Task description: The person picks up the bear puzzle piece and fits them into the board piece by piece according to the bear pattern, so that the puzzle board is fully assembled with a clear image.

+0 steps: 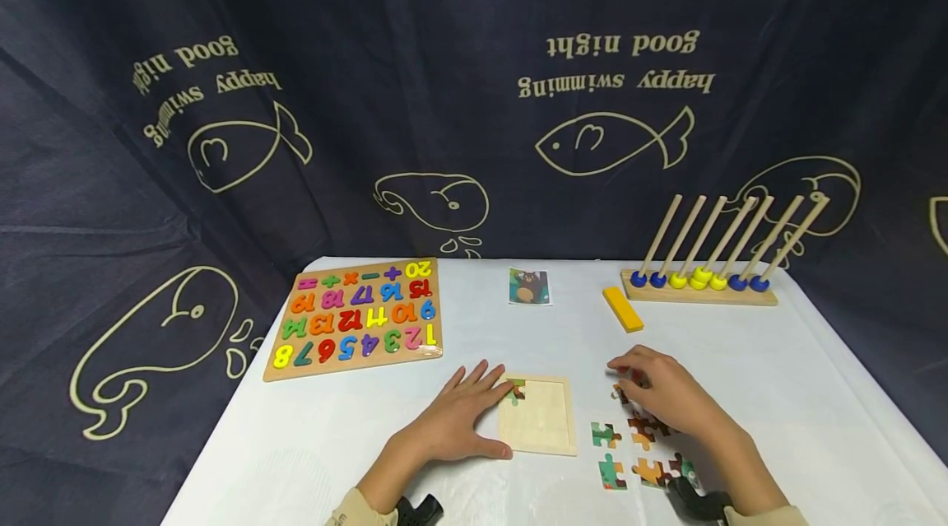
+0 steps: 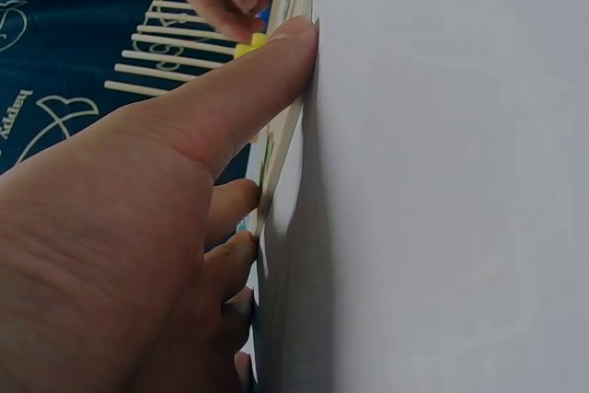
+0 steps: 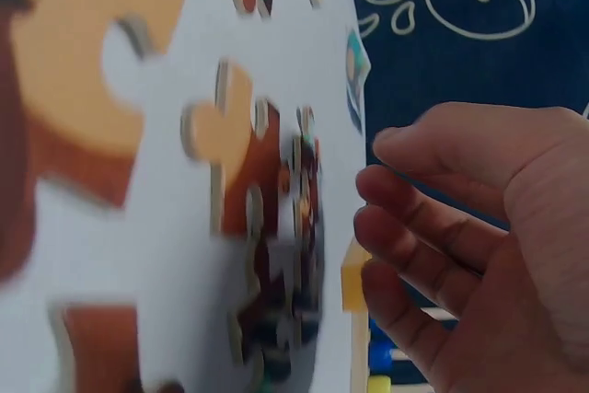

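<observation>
1 pc [image 1: 516, 390] in tray [image 1: 544, 423], loose pcs [image 1: 604, 434] left outside!
L hand [image 1: 461, 421] spread, touching tray; R hand [image 1: 670, 388] near loose pcs, fingers loosely bent, pinching nothing visible.

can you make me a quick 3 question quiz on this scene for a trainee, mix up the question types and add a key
1. Multiple choice: what is the left hand touching?
a) the number board
b) the puzzle tray
c) the picture card
2. True or false: loose puzzle pieces lie on the table by the right hand.
3. Fill in the missing word: the block lying near the bead rack is ____.

Key:
1. b
2. True
3. yellow
</observation>
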Tool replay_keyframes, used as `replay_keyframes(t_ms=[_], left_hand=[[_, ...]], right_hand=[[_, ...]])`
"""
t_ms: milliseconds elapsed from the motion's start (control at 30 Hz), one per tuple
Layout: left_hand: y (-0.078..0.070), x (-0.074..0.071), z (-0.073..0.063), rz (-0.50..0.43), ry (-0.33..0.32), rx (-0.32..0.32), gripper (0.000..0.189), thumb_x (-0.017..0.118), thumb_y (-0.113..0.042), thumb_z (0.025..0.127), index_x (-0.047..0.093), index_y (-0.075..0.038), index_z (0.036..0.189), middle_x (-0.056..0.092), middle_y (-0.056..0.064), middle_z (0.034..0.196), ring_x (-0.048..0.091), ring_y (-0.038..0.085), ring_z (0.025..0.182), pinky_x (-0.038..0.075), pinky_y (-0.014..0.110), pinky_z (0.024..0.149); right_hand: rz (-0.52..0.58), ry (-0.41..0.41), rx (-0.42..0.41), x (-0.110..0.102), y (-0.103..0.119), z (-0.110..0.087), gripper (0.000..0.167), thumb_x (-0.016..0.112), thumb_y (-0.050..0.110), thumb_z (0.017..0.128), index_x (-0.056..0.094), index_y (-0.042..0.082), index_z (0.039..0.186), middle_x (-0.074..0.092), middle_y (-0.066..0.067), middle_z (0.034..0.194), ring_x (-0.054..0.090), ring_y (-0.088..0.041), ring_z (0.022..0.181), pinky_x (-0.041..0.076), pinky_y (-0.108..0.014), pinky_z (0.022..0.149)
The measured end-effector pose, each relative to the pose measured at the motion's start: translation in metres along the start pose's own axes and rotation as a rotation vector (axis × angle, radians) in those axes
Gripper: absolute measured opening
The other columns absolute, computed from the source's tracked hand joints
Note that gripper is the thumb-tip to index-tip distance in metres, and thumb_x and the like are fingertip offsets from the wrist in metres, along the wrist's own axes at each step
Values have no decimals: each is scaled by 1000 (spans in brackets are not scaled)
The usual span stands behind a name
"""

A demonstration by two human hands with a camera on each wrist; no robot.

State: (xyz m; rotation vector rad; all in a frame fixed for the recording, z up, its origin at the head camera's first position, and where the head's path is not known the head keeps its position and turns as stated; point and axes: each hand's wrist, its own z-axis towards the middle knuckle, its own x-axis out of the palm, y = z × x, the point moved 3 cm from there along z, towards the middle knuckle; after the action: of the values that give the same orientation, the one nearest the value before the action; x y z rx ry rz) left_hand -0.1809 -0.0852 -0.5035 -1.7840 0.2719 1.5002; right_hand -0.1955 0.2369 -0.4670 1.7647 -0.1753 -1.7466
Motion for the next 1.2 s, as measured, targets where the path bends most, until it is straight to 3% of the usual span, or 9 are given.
replay_keyframes(t_ms=[267,433,733,967,1200], left_hand=[[0,-1,0,0,4,0,97,61,-73,74,33,-22,151,19,1,158,8,26,145,6,51,114],[0,0,0,7,8,1,98,60,-74,75,32,-21,152,18,1,158,8,25,145,5,50,114],[-3,-3,-1,23,-3,29,96,60,-72,77,31,-19,152,17,2,159,9,28,145,7,52,114],[-4,-2,-1,27,-8,33,95,59,-71,78,30,-19,152,20,-2,158,9,29,145,6,53,114],[-4,1,0,27,3,36,93,59,-69,80,29,-18,152,18,-3,159,7,28,145,5,53,114]], right_hand=[[19,106,-13,-6,-14,-6,31,71,6,81,70,14,111,58,5,102,49,-14,80,44,-30,64],[1,156,0,-4,-18,-7,32,74,7,79,72,15,110,57,7,97,49,-13,82,44,-30,66],[-65,109,16,-3,-18,-6,24,75,12,81,74,16,104,55,9,92,51,-12,84,47,-38,73],[-24,83,23,1,-13,-3,26,75,15,82,72,15,107,55,9,89,48,-9,72,41,-27,59],[-21,70,41,7,-1,3,27,79,18,78,73,16,105,57,8,93,47,-11,74,42,-28,61]])
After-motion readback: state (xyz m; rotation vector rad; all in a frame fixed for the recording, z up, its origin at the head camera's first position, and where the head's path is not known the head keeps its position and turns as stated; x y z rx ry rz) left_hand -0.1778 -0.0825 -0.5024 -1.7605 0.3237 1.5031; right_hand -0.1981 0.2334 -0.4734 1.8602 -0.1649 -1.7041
